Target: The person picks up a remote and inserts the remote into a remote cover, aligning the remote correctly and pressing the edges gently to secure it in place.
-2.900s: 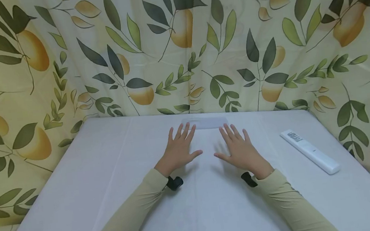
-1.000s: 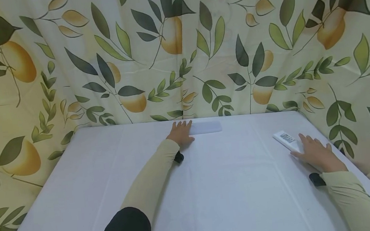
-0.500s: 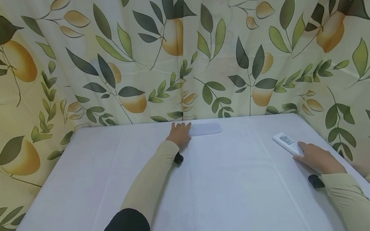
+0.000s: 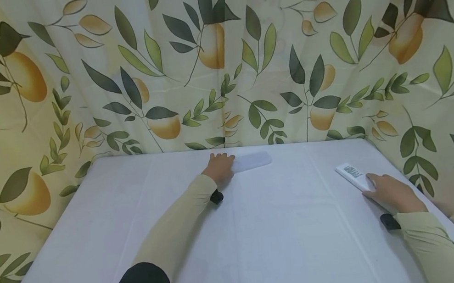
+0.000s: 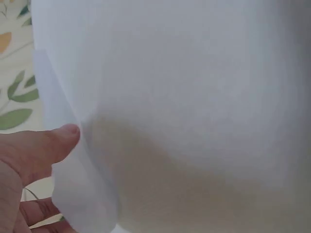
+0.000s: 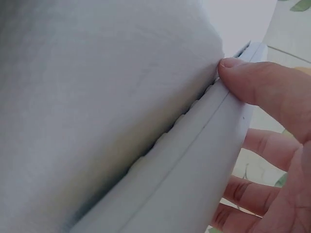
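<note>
My left hand (image 4: 219,166), at the far middle of the table, holds the left end of a pale translucent flat strip (image 4: 252,161). In the left wrist view the thumb lies on top of the strip (image 5: 90,194), and the other fingers are partly hidden beneath it. At the right, my right hand (image 4: 395,194) grips a long white plastic case (image 4: 353,175) with printed dark marks near its far end. The right wrist view shows the thumb on one side of the case (image 6: 194,155), by its scalloped lower edge, and fingers on the other side.
A white cloth (image 4: 288,246) covers the table, with faint fold lines. Behind it and along both sides hangs a curtain (image 4: 268,63) printed with leaves and yellow fruit. A black band (image 4: 216,197) with a small camera sits at the left wrist.
Both hands have moved from mid-table, the left to the strip and the right to the white case. Since half a second ago the strip has tilted, its left end drawn slightly nearer me.
</note>
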{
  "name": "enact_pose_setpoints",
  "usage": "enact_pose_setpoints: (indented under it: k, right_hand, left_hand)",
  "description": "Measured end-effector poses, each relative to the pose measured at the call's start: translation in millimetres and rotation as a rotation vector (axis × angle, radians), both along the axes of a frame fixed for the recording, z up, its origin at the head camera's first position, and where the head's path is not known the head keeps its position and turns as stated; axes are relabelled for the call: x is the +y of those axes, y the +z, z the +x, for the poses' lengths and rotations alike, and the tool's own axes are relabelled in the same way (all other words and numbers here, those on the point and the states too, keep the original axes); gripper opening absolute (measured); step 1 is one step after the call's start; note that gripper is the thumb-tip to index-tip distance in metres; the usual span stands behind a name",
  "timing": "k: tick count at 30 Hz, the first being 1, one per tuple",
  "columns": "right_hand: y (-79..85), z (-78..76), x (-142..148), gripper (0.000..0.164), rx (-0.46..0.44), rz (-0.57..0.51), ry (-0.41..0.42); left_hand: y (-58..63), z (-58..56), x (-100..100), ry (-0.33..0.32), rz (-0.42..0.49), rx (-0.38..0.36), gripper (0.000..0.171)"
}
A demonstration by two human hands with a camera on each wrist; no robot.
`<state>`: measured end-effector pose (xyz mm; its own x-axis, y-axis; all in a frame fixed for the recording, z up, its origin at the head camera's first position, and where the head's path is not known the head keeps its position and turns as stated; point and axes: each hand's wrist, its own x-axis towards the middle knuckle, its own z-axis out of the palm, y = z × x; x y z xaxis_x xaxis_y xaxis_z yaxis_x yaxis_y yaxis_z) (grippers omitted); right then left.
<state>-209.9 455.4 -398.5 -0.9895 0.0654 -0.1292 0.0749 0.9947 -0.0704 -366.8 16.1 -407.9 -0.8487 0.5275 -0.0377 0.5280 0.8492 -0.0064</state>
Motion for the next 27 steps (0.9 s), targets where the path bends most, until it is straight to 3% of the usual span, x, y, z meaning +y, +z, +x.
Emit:
enact_pose_setpoints:
  k: [10, 17, 23, 27]
  right_hand:
    - [2.0, -0.7, -1, 0.076, 0.042, -0.018, 0.037]
    - [4.4, -5.9, -7, 0.068, 0.097, -0.022, 0.059]
    - [10.1, -10.5, -29, 0.068, 0.159, -0.006, 0.1]
    - [14.1, -14.9, -49, 0.067, 0.147, 0.007, 0.11]
  left_hand:
    - [2.8, 14.2, -4, -0.016, -0.067, -0.076, 0.058]
    - [6.5, 36.6, -7, -0.033, -0.104, -0.093, 0.064]
    - [4.8, 51.4, -9, -0.022, -0.113, -0.091, 0.064]
    - [3.6, 63.0, -9, -0.025, -0.102, -0.092, 0.06]
